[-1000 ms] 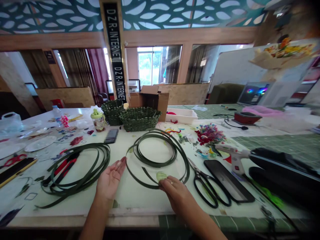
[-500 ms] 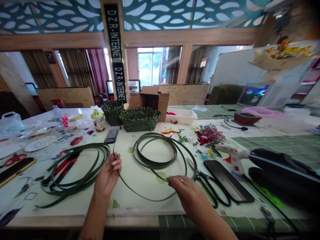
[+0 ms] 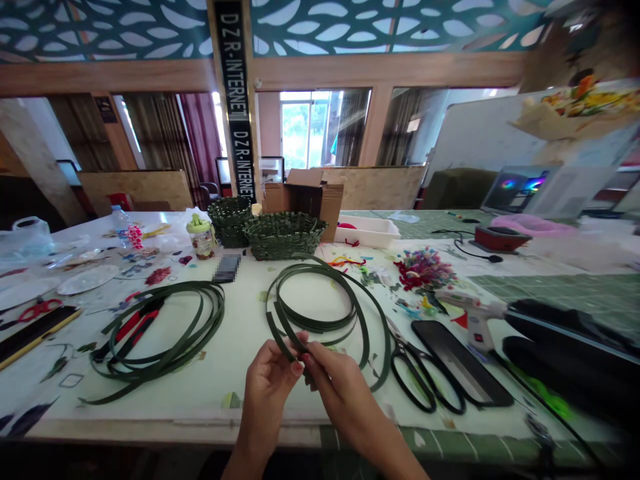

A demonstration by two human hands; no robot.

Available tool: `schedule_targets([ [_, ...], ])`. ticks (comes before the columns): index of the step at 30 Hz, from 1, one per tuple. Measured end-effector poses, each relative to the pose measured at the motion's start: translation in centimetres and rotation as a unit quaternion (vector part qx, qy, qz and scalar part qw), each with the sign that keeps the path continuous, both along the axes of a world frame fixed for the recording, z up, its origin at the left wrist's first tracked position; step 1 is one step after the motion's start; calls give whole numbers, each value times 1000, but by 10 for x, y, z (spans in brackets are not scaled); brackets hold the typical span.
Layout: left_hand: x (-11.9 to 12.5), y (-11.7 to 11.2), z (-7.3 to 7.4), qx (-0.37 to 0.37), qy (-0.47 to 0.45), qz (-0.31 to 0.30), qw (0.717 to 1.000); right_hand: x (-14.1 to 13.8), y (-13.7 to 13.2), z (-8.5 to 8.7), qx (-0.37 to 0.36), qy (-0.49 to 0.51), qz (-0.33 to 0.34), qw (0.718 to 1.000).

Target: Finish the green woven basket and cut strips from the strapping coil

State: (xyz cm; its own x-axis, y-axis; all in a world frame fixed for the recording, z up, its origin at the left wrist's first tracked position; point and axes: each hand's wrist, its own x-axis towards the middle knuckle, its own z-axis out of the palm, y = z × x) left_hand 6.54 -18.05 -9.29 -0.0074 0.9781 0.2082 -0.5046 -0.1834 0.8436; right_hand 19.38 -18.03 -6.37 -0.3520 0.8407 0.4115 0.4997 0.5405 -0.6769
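Strip (image 3: pixel 289 328) of dark green material shows as 2 lengths side by side, both entering the pinched fingers above the near side of the table (image 3: pixel 200 403). Left hand (image 3: pixel 267 387) has its grip closed on it, thumb and fingertips together; right hand (image 3: pixel 336 381), touching the left, has its grip clamped on it too, at the same spot. Which hand holds which length I cannot tell.

From the hands, the main coil (image 3: pixel 320 326) lies flat just beyond at 12 o'clock. At 9 o'clock a second coil (image 3: pixel 217 313) loops around a red-and-black tool (image 3: pixel 140 332). Black scissors (image 3: pixel 401 343) lie at 3 o'clock, a glue gun (image 3: pixel 477 317) at 2 o'clock. Farther off, 2 woven green baskets (image 3: pixel 286 239) stand between 11 and 12 o'clock.
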Motion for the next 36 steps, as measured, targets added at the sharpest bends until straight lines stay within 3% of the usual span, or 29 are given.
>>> schedule_targets([
  [4,-1,-2,3,-1,24,31,999,4,-4,6,-51,24,41,998],
  [12,-8,-7,13,9,124,80,989,1,-7,9,-32,19,70,997],
  [17,-16,-4,13,10,178,73,981,3,-9,7,-11,1,82,997],
  [21,-15,-4,14,-11,73,53,996,2,-11,6,-14,-28,96,995],
  [26,-14,-5,17,-93,-105,-65,988,-2,-13,3,-21,-37,114,993],
  [36,-13,-2,16,-106,-152,-71,980,-3,-16,0,12,-68,101,992],
])
